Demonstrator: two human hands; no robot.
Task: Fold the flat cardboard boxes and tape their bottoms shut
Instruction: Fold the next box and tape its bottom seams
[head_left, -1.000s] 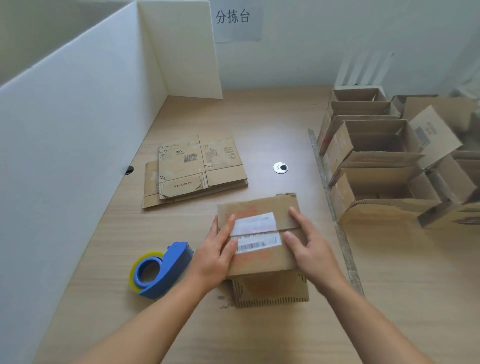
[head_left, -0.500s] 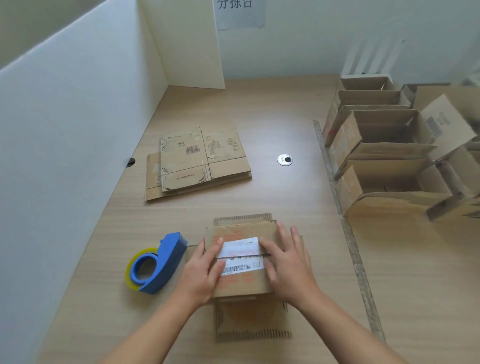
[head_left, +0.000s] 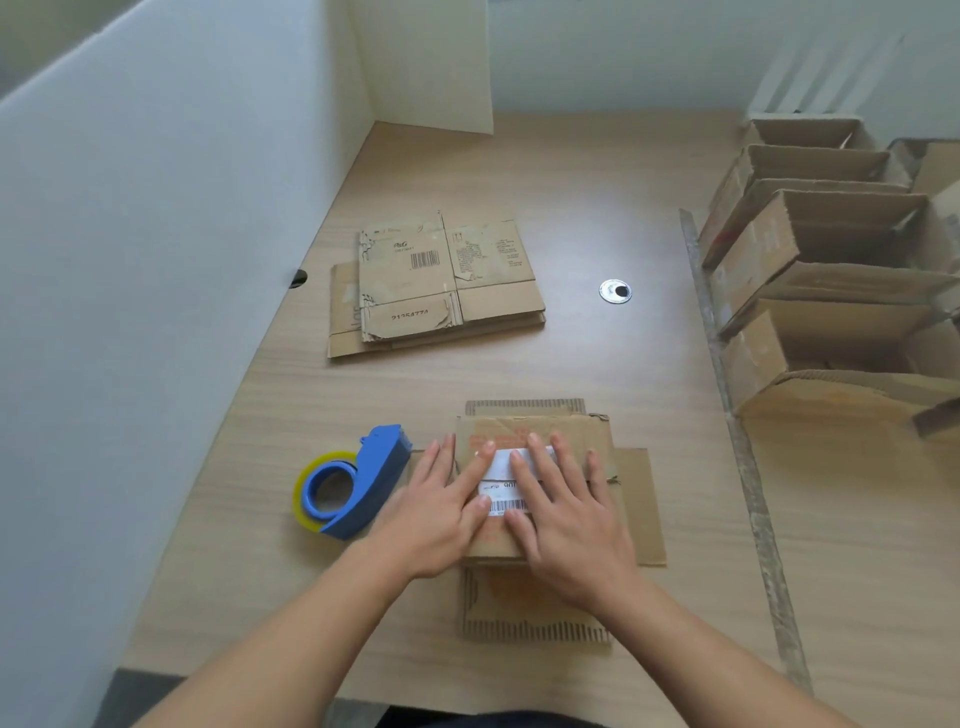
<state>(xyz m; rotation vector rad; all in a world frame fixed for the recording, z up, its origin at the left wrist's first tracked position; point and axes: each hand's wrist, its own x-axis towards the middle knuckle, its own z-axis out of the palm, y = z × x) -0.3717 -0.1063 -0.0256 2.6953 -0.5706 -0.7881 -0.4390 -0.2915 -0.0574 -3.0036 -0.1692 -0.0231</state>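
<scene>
The left hand (head_left: 441, 514) and the right hand (head_left: 566, 514) are both lying flat with fingers straight and spread, grasping nothing, pressing down on the top of the brown cardboard box (head_left: 535, 428). Their fingertips are meeting over the white barcode label (head_left: 501, 489). A second ago they were clasping the box by its two sides; half a second ago they were already moving onto its top, and now a side flap is lying out flat on the bench to the right of the right hand.

The box is sitting near the front edge of the pale wood-grain bench (head_left: 571, 364). Corrugated flaps are sticking out at its near and far ends, so its long axis is running away from the person.

The blue tape dispenser with a yellowish roll (head_left: 358, 483) is standing just beside the left hand. Farther back, a stack of flattened brown cardboard boxes (head_left: 436, 286) is lying near a round metal grommet (head_left: 615, 291). A white partition panel (head_left: 156, 260) is walling the left side, and open folded cardboard boxes (head_left: 810, 291) are crowding the right.
</scene>
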